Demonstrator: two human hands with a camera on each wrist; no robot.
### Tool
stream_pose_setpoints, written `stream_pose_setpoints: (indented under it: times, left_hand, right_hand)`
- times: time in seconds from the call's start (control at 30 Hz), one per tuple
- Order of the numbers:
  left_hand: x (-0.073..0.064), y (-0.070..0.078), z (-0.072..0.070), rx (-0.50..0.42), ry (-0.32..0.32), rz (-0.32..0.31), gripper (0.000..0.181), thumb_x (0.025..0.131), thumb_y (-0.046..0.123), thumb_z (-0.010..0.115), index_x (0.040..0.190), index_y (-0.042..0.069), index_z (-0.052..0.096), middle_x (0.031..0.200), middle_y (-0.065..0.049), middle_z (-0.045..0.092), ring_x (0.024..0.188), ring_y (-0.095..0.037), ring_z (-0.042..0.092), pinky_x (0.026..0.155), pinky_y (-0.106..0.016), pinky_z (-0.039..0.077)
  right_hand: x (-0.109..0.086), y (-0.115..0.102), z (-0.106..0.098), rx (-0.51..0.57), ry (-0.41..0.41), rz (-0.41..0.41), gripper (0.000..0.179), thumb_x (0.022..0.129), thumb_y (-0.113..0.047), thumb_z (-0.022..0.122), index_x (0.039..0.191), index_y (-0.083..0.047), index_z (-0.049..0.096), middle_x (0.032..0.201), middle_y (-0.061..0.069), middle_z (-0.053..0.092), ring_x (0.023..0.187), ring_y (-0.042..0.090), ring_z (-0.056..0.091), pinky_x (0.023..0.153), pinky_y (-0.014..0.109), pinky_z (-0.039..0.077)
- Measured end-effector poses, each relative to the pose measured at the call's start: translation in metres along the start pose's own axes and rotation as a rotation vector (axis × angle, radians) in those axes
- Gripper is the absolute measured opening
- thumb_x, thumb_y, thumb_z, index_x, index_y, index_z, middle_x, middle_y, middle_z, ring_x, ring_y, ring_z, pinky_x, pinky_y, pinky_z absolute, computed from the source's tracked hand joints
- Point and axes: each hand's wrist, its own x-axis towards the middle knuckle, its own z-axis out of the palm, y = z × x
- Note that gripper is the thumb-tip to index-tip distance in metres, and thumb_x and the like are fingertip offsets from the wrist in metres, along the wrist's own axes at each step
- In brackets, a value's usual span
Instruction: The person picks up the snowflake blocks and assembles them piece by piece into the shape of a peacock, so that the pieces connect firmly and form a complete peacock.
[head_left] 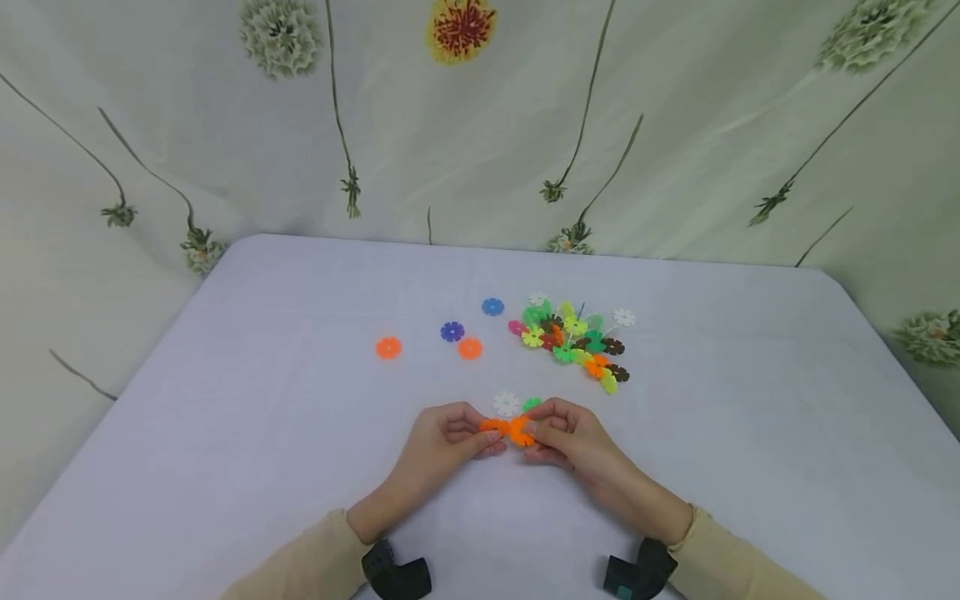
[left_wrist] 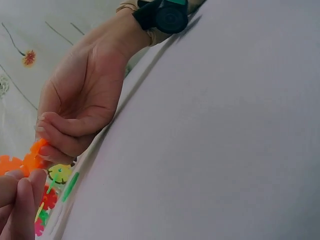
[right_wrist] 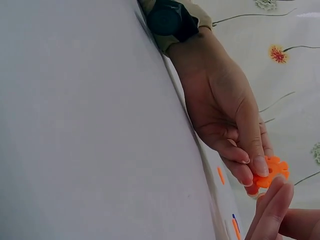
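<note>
Two orange flower-shaped plastic discs meet edge to edge in the middle of the head view. My left hand pinches the left orange disc between thumb and fingers, and it lies nearly flat. Turned more toward the camera, the right orange disc is pinched by my right hand. Across the left wrist view, the right orange disc overlaps the other at its notched rim. Just beyond the fingers lie a white disc and a green disc, the green one partly hidden by the right hand.
On the white table, a heap of joined-looking multicoloured discs sits behind the right hand. Farther left lie a blue disc, a purple disc and two loose orange ones. A flower-print cloth hangs behind the table.
</note>
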Motion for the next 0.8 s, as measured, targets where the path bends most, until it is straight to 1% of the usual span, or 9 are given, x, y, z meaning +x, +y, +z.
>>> stream_pose_setpoints:
  times: [0.13, 0.23, 0.33, 0.47, 0.6, 0.67, 0.8]
  left_hand:
    - [-0.001, 0.0, 0.002, -0.003, 0.004, 0.009, 0.011, 0.083, -0.005, 0.066, 0.089, -0.011, 0.06, 0.086, -0.019, 0.067, 0.081, -0.027, 0.068, 0.07, -0.033, 0.053]
    - [-0.002, -0.001, 0.003, 0.032, 0.012, 0.03, 0.01, 0.083, -0.005, 0.067, 0.088, -0.012, 0.061, 0.085, -0.019, 0.068, 0.079, -0.027, 0.068, 0.069, -0.032, 0.054]
    - [-0.003, 0.0, 0.006, 0.072, 0.035, 0.055, 0.008, 0.081, -0.005, 0.068, 0.085, -0.011, 0.063, 0.083, -0.017, 0.068, 0.078, -0.026, 0.068, 0.067, -0.03, 0.054]
    - [-0.004, 0.001, 0.009, 0.133, 0.068, 0.099, 0.007, 0.079, -0.005, 0.071, 0.082, -0.008, 0.066, 0.08, -0.015, 0.069, 0.074, -0.023, 0.068, 0.064, -0.029, 0.054]
    - [-0.003, 0.0, 0.009, 0.191, 0.085, 0.122, 0.006, 0.078, -0.004, 0.072, 0.081, -0.005, 0.067, 0.079, -0.011, 0.069, 0.073, -0.019, 0.068, 0.064, -0.028, 0.054]
    - [-0.003, 0.0, 0.008, 0.186, 0.084, 0.124, 0.006, 0.078, -0.004, 0.072, 0.081, -0.005, 0.067, 0.079, -0.011, 0.069, 0.074, -0.018, 0.068, 0.064, -0.028, 0.054]
    - [-0.002, -0.002, 0.006, 0.125, 0.075, 0.109, 0.006, 0.08, -0.006, 0.07, 0.083, -0.008, 0.065, 0.081, -0.015, 0.069, 0.076, -0.022, 0.068, 0.066, -0.029, 0.054]
  right_hand:
    - [-0.002, 0.001, 0.005, 0.039, 0.015, 0.003, 0.015, 0.091, 0.002, 0.055, 0.105, 0.005, 0.051, 0.074, 0.005, 0.058, 0.067, 0.014, 0.062, 0.07, 0.025, 0.053]
    - [-0.005, 0.002, 0.009, 0.063, 0.031, 0.016, 0.014, 0.091, 0.002, 0.055, 0.104, 0.005, 0.05, 0.074, 0.005, 0.059, 0.066, 0.014, 0.062, 0.07, 0.026, 0.053]
    - [-0.007, 0.004, 0.015, 0.094, 0.063, 0.008, 0.015, 0.091, 0.002, 0.054, 0.105, 0.006, 0.05, 0.075, 0.006, 0.061, 0.066, 0.014, 0.063, 0.071, 0.027, 0.053]
    - [-0.009, 0.005, 0.021, 0.074, 0.112, -0.04, 0.015, 0.09, 0.005, 0.053, 0.105, 0.009, 0.05, 0.073, 0.007, 0.06, 0.064, 0.016, 0.063, 0.072, 0.031, 0.053]
    - [-0.009, 0.004, 0.023, 0.038, 0.15, -0.069, 0.015, 0.089, 0.005, 0.054, 0.104, 0.01, 0.051, 0.07, 0.008, 0.058, 0.061, 0.016, 0.063, 0.07, 0.03, 0.054]
    - [-0.008, 0.004, 0.023, 0.033, 0.146, -0.077, 0.015, 0.09, 0.005, 0.054, 0.104, 0.009, 0.051, 0.069, 0.008, 0.058, 0.061, 0.016, 0.063, 0.069, 0.029, 0.054]
    - [-0.006, 0.004, 0.021, 0.015, 0.12, -0.065, 0.015, 0.09, 0.003, 0.054, 0.104, 0.008, 0.05, 0.071, 0.007, 0.059, 0.064, 0.016, 0.064, 0.07, 0.029, 0.054]
